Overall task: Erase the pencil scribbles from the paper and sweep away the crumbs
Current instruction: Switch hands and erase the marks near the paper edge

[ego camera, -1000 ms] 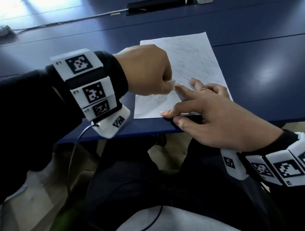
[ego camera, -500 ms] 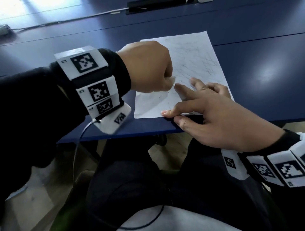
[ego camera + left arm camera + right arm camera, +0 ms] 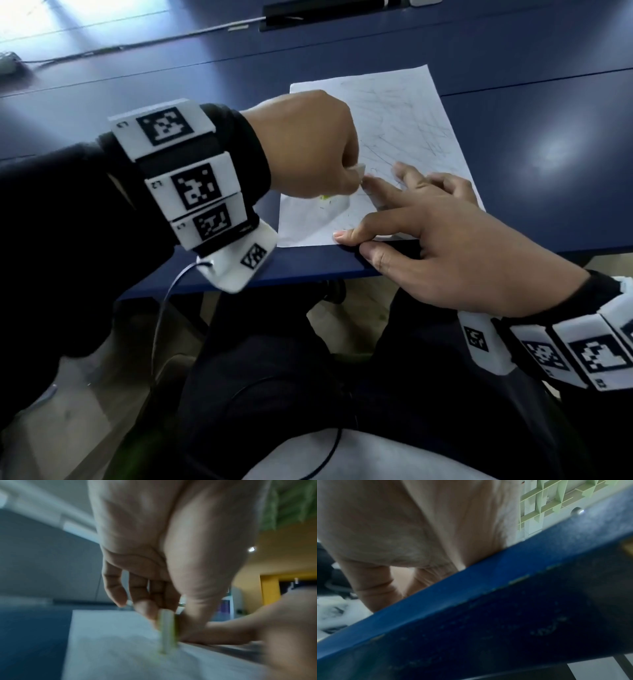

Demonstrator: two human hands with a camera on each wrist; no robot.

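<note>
A white sheet of paper [image 3: 394,137] lies flat on the dark blue table [image 3: 548,102], its near edge close to the table's front edge; faint grey pencil scribbles [image 3: 404,123] cover most of its far and middle parts. On the near part of the sheet stands a small eraser [image 3: 167,630], pale with a yellow-green side, held upright with its lower end touching the paper. The left hand [image 3: 308,147] pinches this eraser between thumb and curled fingers, the fist turned knuckles-up over the sheet's left side. A few yellow-green specks [image 3: 325,198] lie on the paper just below that hand. The right hand [image 3: 455,240] rests on the sheet's near right corner with fingers straight and spread, holding nothing; its forefinger tip lies just beside the eraser, while the thumb reaches the paper's near edge. In the right wrist view, the palm meets the table's blue front edge [image 3: 488,588]. Both wrists carry white bands [image 3: 185,178] printed with black square markers over dark sleeves. A thin cable [image 3: 102,51] runs across the table's far side.
</note>
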